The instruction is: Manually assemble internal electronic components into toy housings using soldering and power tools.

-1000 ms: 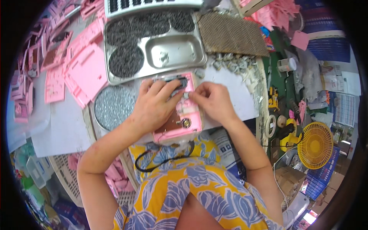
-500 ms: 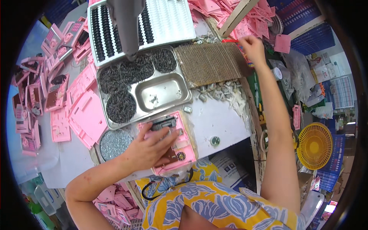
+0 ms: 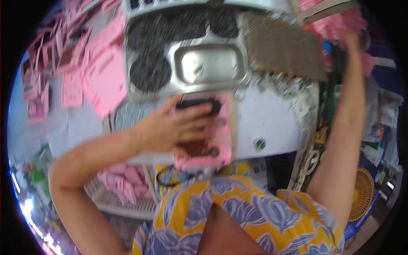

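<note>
A pink plastic casing (image 3: pixel 225 140) lies at the near edge of the white table, with a black part (image 3: pixel 191 103) at its far end and a brown board (image 3: pixel 191 149) inside. My left hand (image 3: pixel 165 129) spans the casing from the left, fingers spread across its inside and thumb by the black part. At the far right, my right arm stretches out beside a pile of pink plastic parts (image 3: pixel 340 27). Motion blur smears my right hand (image 3: pixel 352 40), so its fingers and anything in them cannot be made out.
Beyond the casing stands a metal tray (image 3: pixel 170 94) with black small parts heaped in its compartments. A brown ridged slab (image 3: pixel 282 46) lies to its right, near scattered metal pieces (image 3: pixel 297 91). A small round green item (image 3: pixel 259 144) sits on the table. Pink shells (image 3: pixel 104 80) crowd the left.
The view has shifted, and the whole scene is more blurred. My right hand has moved away from the slab's right end, farther right. My left hand stays on the pink casing.
</note>
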A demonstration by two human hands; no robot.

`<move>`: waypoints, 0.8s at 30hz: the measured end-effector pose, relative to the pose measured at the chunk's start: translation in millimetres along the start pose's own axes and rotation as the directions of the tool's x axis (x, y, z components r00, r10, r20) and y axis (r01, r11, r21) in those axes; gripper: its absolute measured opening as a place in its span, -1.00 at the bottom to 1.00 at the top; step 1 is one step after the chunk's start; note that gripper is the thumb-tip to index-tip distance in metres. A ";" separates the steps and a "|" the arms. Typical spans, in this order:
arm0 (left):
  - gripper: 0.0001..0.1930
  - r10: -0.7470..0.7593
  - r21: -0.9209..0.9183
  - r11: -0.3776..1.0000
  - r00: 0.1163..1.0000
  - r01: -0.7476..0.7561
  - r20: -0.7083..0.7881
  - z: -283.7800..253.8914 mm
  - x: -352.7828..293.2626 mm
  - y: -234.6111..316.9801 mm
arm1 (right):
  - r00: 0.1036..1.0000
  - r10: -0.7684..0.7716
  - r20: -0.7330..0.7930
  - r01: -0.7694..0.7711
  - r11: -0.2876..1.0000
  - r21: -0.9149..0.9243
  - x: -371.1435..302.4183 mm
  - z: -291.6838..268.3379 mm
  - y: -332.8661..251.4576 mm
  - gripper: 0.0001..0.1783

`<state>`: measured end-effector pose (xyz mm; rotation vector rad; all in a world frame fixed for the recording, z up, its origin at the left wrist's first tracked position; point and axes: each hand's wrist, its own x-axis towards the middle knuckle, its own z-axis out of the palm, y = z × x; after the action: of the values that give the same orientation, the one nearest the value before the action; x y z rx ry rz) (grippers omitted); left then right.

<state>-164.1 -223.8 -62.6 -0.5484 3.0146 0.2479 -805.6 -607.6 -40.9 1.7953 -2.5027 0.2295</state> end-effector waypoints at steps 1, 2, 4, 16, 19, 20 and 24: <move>-0.16 0.004 -0.020 1.000 1.000 -0.004 -0.010 -6.9 2.8 -1.6 | 0.991 0.126 0.051 -0.136 0.946 0.293 -15.1 -28.5 24.3 -0.50; -0.16 0.007 -0.020 1.000 1.000 -0.007 -0.004 -10.3 1.0 -2.0 | 0.967 0.225 0.117 -0.252 0.796 0.550 -29.3 -59.6 48.3 -0.49; -0.18 0.126 0.002 0.992 0.990 -0.126 -0.056 -5.3 16.8 -21.4 | 0.943 0.331 0.030 -0.123 0.264 0.957 -38.3 -124.5 196.9 -0.43; -0.22 0.087 -0.065 0.993 0.971 -0.104 -0.221 -19.2 9.0 -14.6 | 0.866 -0.017 0.501 -0.420 -0.570 0.706 -540.6 -65.4 -70.1 -0.33; -0.36 -0.290 -0.537 0.841 0.776 -0.073 -0.560 -25.9 9.8 31.4 | 0.927 -0.209 0.313 -0.375 -0.448 0.812 -554.5 -58.2 -126.1 -0.28; -0.37 -0.526 -0.845 0.534 0.772 -0.029 -0.358 -33.9 7.0 53.7 | 0.921 -0.297 0.253 -0.367 -0.438 0.821 -559.3 -54.1 -145.0 -0.27; -0.28 -0.826 -0.987 -0.020 0.559 -0.160 -0.074 -15.6 13.4 89.9 | 0.890 -0.365 0.274 -0.290 0.011 0.957 -571.2 -55.4 -183.1 -0.33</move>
<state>-209.1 -148.0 -35.3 -1.9640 2.2102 2.7797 -450.3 -121.2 -43.6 2.4024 -2.5808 2.5845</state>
